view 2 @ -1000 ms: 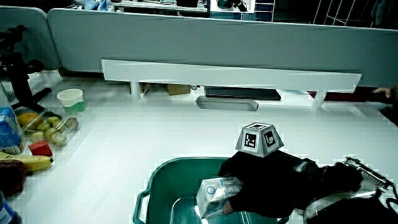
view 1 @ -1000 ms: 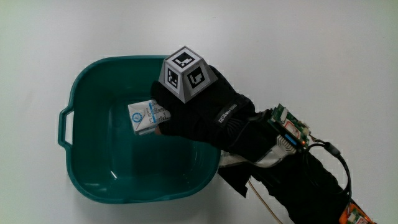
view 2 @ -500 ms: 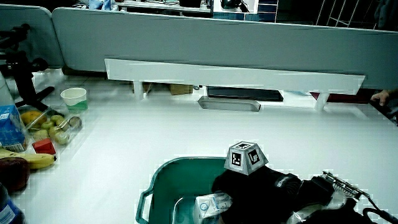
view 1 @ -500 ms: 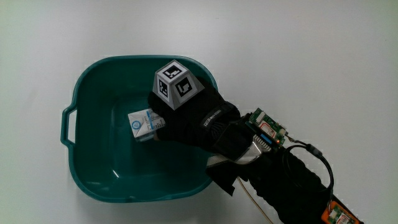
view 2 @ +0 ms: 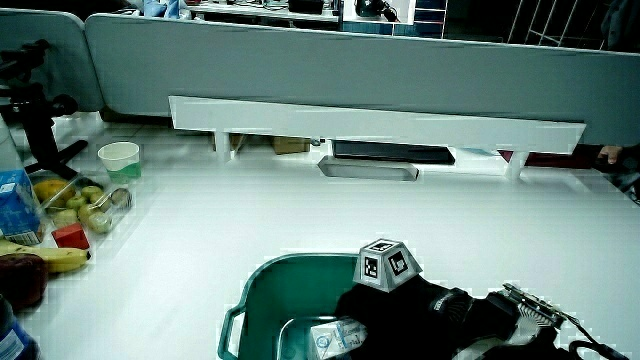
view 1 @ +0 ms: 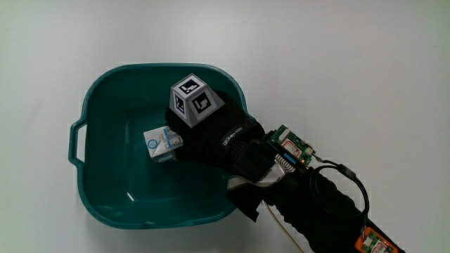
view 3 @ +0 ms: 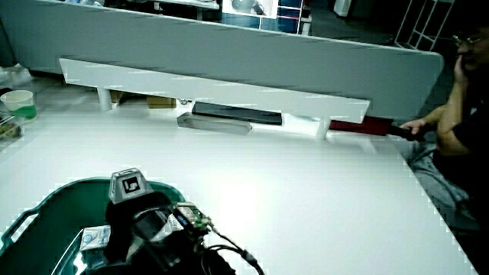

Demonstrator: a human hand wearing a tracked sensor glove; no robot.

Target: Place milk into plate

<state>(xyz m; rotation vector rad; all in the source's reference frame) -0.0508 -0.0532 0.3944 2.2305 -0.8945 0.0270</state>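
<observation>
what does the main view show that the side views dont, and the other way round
Only the main view looks straight down into the green basin, showing its whole rim, its side handle and the bare floor around the milk carton.

Only the side views take in the rest of the table: in a side view a cup, fruit with a banana and a blue carton at the table's edge, plus the low partition.

All share the basin, the milk carton inside it and the hand gripping the carton, patterned cube on its back.
</observation>
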